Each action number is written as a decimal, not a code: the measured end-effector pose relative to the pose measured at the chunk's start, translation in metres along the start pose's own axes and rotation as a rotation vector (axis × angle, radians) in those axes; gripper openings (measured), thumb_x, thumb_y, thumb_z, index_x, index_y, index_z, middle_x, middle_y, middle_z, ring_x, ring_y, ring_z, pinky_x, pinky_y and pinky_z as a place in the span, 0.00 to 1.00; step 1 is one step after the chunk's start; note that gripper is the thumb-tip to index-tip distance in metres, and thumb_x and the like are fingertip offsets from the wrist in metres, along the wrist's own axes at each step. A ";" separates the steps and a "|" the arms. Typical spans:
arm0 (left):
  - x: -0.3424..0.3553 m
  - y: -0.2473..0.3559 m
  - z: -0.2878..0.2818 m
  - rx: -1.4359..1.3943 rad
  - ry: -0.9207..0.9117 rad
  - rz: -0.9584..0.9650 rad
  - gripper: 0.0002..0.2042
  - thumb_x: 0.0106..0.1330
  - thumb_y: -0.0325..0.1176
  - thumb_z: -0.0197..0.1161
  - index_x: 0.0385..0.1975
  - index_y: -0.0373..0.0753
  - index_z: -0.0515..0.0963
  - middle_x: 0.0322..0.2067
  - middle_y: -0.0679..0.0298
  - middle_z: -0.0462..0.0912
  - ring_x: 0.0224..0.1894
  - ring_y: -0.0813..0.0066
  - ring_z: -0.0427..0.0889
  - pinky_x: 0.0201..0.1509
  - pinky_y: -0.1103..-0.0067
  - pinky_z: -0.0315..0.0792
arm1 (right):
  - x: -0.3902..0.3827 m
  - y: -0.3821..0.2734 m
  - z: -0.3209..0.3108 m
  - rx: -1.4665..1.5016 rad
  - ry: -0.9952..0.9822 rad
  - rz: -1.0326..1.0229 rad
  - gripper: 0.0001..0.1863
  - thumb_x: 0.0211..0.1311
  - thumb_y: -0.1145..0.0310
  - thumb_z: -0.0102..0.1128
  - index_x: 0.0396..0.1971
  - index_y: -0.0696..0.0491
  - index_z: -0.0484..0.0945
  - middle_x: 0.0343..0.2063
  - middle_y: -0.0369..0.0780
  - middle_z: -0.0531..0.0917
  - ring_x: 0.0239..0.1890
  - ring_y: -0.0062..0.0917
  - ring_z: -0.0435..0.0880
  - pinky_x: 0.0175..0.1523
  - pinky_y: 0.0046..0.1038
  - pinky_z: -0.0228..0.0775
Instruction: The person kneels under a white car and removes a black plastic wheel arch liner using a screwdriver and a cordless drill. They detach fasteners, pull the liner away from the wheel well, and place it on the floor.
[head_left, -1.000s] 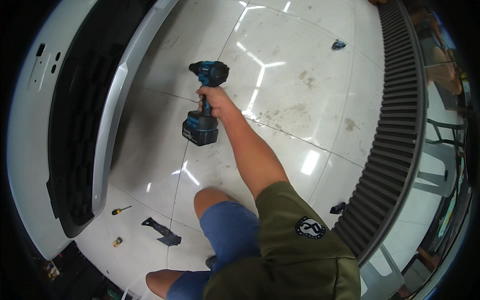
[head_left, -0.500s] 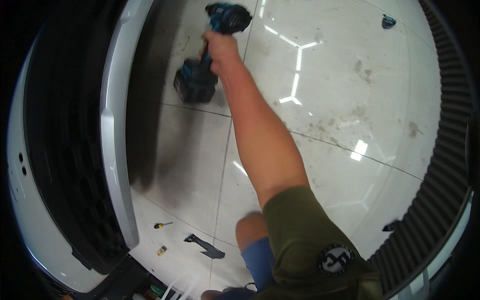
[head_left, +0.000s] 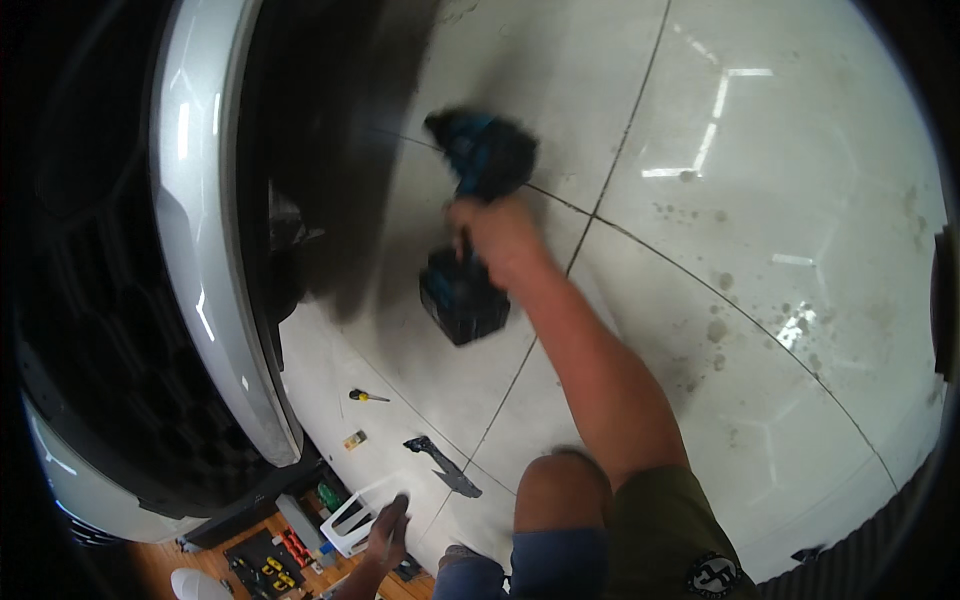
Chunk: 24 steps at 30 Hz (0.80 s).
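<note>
My right hand (head_left: 503, 240) is wrapped round the grip of a blue and black cordless drill (head_left: 487, 155). Its nose points left toward the car's front bumper, and the large battery hangs below my fist. The drill is clear of the bumper and blurred by motion. Low in the picture, my left hand (head_left: 388, 530) shows small and dark near a white plastic stool or chair (head_left: 345, 525). Its fingers are too unclear to tell whether it holds anything.
The car's silver bumper trim (head_left: 205, 250) and black grille (head_left: 95, 330) fill the left side. On the tiled floor lie a yellow and black screwdriver (head_left: 368, 396), a small yellowish box (head_left: 355, 440) and a black plastic bracket (head_left: 443, 467). Tools (head_left: 265, 565) sit at the lower left.
My right hand has moved the drill down and to the right in the picture. The view has shifted, and my left hand has come into sight at the bottom.
</note>
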<state>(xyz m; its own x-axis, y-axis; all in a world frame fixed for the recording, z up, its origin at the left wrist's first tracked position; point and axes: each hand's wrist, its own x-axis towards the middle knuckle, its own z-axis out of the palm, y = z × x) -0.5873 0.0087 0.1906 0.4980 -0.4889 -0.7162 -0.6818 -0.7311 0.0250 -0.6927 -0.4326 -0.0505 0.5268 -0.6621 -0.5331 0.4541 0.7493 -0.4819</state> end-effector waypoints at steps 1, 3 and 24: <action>0.018 0.024 0.001 0.023 0.062 0.127 0.18 0.67 0.23 0.46 0.56 0.32 0.67 0.50 0.46 0.73 0.52 0.53 0.73 0.56 0.70 0.67 | -0.009 0.023 0.015 -0.199 -0.018 0.048 0.08 0.50 0.69 0.60 0.20 0.58 0.75 0.13 0.40 0.75 0.13 0.28 0.73 0.22 0.32 0.65; 0.065 0.056 0.008 0.056 0.130 0.267 0.19 0.65 0.21 0.48 0.57 0.32 0.65 0.49 0.43 0.73 0.52 0.46 0.73 0.57 0.69 0.67 | -0.013 0.092 0.035 -0.424 -0.215 0.121 0.16 0.47 0.64 0.56 0.30 0.63 0.76 0.25 0.55 0.80 0.33 0.48 0.81 0.36 0.37 0.73; 0.260 0.051 0.019 0.275 0.184 0.626 0.26 0.61 0.22 0.56 0.61 0.34 0.58 0.61 0.43 0.54 0.61 0.42 0.61 0.60 0.62 0.67 | 0.045 0.055 -0.006 0.146 -0.063 -0.321 0.14 0.59 0.61 0.60 0.36 0.57 0.74 0.29 0.39 0.79 0.31 0.24 0.81 0.41 0.28 0.75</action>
<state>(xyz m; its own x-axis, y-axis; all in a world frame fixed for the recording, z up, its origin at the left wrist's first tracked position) -0.5027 -0.1465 -0.0078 0.0340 -0.8684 -0.4948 -0.9683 -0.1512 0.1988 -0.6482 -0.4213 -0.1055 0.3815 -0.8657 -0.3242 0.6992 0.4996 -0.5114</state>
